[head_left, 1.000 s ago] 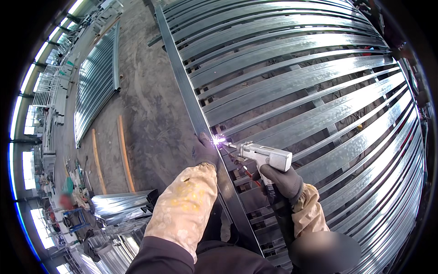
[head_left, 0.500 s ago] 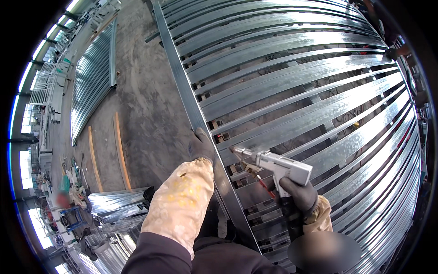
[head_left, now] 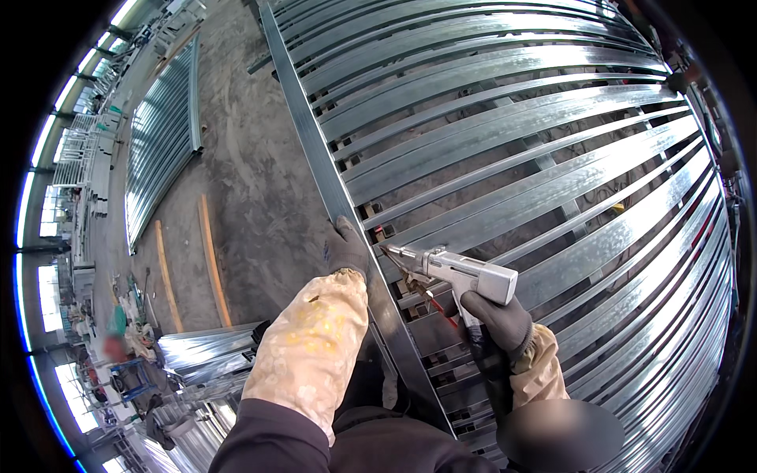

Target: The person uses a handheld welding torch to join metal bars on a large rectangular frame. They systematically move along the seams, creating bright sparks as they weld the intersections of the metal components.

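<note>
My right hand (head_left: 501, 323), in a dark glove, is closed round the grip of a silver handheld welding gun (head_left: 473, 272). The gun's nozzle points left, with its tip close to the long metal side rail (head_left: 319, 158); whether it touches cannot be made out. A thick black cable (head_left: 487, 370) runs down from the grip. On the rail, just left of the nozzle, rests my gloved left hand (head_left: 345, 248), its fingers closed over the edge. Many shiny metal slats (head_left: 481, 135) meet the rail from the right, side by side with gaps between them.
A finished-looking slatted metal panel (head_left: 164, 130) lies on the floor at the far left. Two wooden strips (head_left: 210, 260) lie nearer, beside a bundle of metal profiles (head_left: 206, 348). Cables and a yellow item (head_left: 618, 207) show beneath the slats.
The welding gun and my right hand have moved left, bringing the nozzle nearer the rail and my left hand. My left hand keeps its place on the rail. The view has shifted slightly.
</note>
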A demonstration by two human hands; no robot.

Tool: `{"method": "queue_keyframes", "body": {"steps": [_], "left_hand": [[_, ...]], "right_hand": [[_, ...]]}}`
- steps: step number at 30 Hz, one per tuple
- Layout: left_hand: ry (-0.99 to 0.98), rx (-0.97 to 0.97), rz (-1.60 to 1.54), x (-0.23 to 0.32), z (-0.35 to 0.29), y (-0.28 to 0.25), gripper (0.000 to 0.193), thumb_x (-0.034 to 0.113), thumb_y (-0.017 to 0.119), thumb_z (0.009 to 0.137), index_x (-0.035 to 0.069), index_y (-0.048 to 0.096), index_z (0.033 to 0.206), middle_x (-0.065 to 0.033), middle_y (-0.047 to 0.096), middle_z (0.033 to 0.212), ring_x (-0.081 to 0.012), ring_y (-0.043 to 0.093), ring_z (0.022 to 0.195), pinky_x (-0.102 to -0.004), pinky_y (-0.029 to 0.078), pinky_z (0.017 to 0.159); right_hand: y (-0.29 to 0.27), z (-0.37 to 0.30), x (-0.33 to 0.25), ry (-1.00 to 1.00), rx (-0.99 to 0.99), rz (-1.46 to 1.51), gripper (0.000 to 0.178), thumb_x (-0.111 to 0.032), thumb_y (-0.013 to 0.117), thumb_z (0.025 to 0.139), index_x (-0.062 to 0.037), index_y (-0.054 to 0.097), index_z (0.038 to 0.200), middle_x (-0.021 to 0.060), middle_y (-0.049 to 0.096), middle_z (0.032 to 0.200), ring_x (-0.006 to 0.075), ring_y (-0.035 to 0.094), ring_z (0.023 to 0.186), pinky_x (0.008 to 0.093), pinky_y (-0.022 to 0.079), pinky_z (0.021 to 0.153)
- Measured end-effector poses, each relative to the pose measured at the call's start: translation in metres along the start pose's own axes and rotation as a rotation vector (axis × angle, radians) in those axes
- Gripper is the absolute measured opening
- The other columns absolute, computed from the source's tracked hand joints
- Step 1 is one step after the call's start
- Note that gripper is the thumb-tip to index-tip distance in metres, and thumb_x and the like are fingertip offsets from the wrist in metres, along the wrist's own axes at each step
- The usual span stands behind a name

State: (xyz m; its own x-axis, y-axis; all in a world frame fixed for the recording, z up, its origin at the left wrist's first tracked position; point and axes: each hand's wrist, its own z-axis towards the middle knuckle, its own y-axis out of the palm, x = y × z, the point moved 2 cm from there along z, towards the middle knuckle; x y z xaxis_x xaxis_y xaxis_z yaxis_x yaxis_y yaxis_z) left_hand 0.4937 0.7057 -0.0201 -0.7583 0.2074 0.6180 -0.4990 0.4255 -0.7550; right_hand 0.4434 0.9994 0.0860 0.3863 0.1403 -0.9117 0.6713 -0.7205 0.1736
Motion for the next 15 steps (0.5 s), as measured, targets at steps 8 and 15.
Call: {"method": "queue_keyframes", "body": {"steps": [8,15], "left_hand": [[0.075,0.137,-0.05,-0.019,0.01,0.014,0.049,0.038,0.04,0.107,-0.005,0.06,0.12,-0.0295,0.068,0.111,-0.0476,0.063,0.107,-0.0497,0.048,0.093],[0.018,0.053,-0.035,0.001,-0.001,0.006,0.049,0.039,0.041,0.107,-0.004,0.06,0.121,-0.0285,0.068,0.111,-0.0466,0.064,0.107,-0.0506,0.048,0.093]], "right_hand": [[0.009,0.009,0.0,0.051,-0.036,0.059,0.033,-0.019,0.062,0.101,0.0033,0.062,0.125,0.0073,0.072,0.093,0.015,0.065,0.088,0.0307,0.052,0.082],[0.009,0.008,0.001,-0.005,-0.007,0.043,0.024,-0.017,0.06,0.099,0.002,0.068,0.11,0.0057,0.071,0.087,0.0145,0.065,0.083,0.0303,0.052,0.078]]}}
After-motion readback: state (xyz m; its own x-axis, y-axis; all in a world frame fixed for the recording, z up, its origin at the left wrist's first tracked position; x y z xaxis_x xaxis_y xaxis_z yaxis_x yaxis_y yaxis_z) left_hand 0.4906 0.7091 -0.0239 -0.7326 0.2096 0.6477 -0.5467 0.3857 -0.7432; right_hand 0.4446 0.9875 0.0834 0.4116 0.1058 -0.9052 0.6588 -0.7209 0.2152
